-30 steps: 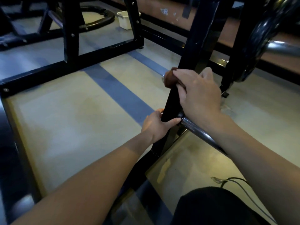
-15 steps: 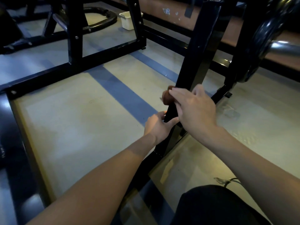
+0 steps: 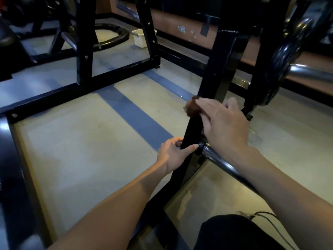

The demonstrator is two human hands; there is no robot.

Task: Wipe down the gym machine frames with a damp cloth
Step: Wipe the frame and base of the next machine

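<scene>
A black slanted upright post (image 3: pixel 219 73) of the gym machine frame rises from the floor in the middle of the head view. My right hand (image 3: pixel 223 123) holds a small brown cloth (image 3: pixel 191 107) against the post, fingers and thumb wrapped round post and cloth; most of the cloth is hidden under my fingers. Lower down, my left hand (image 3: pixel 172 154) grips the same post, its thumb lying across the front just beside the chrome bar (image 3: pixel 223 165) that sticks out toward me.
Black base rails (image 3: pixel 90 83) frame a beige floor with a blue stripe (image 3: pixel 137 114). A white plastic tub (image 3: pixel 141 40) stands at the back. A black weight plate (image 3: pixel 281 69) on a chrome sleeve hangs at the right. A cable (image 3: pixel 270 224) lies by my dark-clad knee.
My right hand slid the cloth down the post half a second ago and has now moved it back up a little. My left hand kept its grip low on the post.
</scene>
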